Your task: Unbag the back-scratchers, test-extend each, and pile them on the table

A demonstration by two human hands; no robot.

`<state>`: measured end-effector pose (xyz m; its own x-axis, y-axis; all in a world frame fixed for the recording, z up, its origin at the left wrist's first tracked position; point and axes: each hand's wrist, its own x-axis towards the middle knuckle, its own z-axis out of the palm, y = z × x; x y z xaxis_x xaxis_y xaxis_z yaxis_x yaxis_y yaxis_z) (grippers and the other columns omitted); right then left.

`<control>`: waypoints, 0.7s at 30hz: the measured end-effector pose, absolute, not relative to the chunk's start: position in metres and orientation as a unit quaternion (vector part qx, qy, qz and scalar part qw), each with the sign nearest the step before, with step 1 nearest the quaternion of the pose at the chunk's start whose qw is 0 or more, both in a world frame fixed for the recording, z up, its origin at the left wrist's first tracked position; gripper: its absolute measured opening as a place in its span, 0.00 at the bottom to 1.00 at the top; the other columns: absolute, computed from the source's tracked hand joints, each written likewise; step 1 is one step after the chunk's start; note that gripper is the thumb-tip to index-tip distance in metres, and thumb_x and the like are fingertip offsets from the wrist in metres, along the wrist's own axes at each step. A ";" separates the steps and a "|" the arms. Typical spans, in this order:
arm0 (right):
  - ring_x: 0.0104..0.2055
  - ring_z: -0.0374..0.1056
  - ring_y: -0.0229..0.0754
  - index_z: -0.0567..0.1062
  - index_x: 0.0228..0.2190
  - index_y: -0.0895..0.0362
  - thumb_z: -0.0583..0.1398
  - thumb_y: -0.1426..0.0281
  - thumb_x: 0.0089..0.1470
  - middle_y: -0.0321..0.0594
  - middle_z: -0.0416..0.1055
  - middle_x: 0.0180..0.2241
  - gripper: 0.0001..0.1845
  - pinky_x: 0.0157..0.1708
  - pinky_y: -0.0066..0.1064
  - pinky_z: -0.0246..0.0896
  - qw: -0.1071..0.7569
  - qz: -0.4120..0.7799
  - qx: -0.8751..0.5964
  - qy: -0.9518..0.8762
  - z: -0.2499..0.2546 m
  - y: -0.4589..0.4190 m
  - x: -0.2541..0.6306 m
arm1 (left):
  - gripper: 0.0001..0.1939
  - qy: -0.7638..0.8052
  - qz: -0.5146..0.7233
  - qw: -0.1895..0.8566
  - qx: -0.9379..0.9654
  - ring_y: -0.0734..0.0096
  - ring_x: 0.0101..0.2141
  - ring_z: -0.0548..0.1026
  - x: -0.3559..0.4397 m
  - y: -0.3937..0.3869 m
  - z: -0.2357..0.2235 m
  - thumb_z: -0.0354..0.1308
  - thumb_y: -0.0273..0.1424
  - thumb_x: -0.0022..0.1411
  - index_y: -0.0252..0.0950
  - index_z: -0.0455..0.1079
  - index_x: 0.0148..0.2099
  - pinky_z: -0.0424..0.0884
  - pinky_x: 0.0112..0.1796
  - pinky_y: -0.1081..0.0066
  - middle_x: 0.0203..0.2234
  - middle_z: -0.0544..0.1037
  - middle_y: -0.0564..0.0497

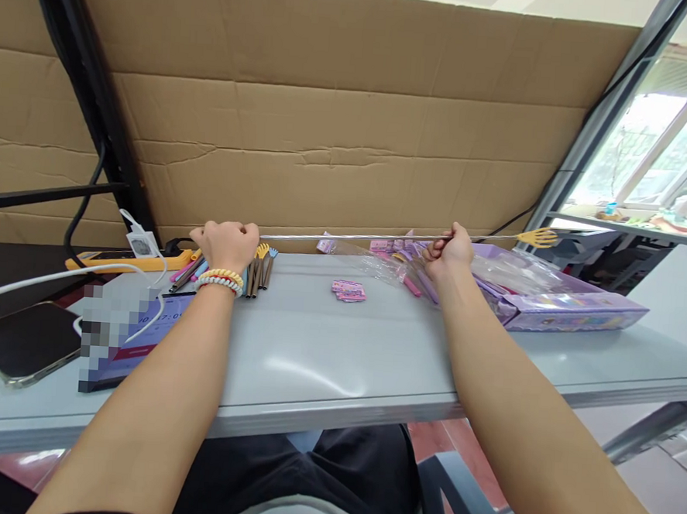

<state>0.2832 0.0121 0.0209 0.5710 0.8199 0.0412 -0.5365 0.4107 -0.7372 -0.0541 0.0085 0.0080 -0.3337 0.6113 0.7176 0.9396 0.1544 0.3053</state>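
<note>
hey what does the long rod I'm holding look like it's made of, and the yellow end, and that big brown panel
Rod: probably polished metal, from its thin, bright shine.
Yellow end: likely plastic, given its even, solid colour.
Brown panel: matte cardboard, it seems, with creases and straight fold lines.

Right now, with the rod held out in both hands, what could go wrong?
The thin rod spans from the left hand to the right hand; uneven force could bend it.
Its yellow claw juts past the right hand, near the clear plastic in the purple box, and might snag it.
The white cable loops over the tablet beside the left forearm; a sweep could catch it.
</note>
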 end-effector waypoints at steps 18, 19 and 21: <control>0.12 0.43 0.29 0.51 0.19 0.54 0.46 0.48 0.56 0.27 0.47 0.13 0.25 0.11 0.23 0.35 0.909 0.325 -0.259 0.012 0.028 -0.001 0.323 | 0.17 -0.714 -0.487 0.228 -0.449 0.52 0.39 0.67 -0.090 0.003 0.015 0.44 0.30 0.54 0.33 0.75 0.30 0.54 0.43 0.54 0.25 0.76 0.39; 0.12 0.43 0.29 0.51 0.19 0.54 0.45 0.51 0.57 0.27 0.47 0.13 0.24 0.11 0.23 0.35 0.910 0.317 -0.265 0.022 0.028 -0.001 0.324 | 0.17 -0.712 -0.495 0.229 -0.442 0.51 0.39 0.67 -0.091 0.002 0.016 0.44 0.30 0.55 0.33 0.75 0.31 0.54 0.44 0.53 0.26 0.76 0.39; 0.12 0.42 0.29 0.53 0.20 0.54 0.45 0.59 0.60 0.27 0.47 0.13 0.20 0.12 0.23 0.34 0.909 0.309 -0.279 0.027 0.028 -0.001 0.326 | 0.16 -0.709 -0.508 0.227 -0.433 0.51 0.40 0.66 -0.093 0.002 0.017 0.45 0.29 0.55 0.34 0.75 0.31 0.53 0.44 0.52 0.26 0.76 0.39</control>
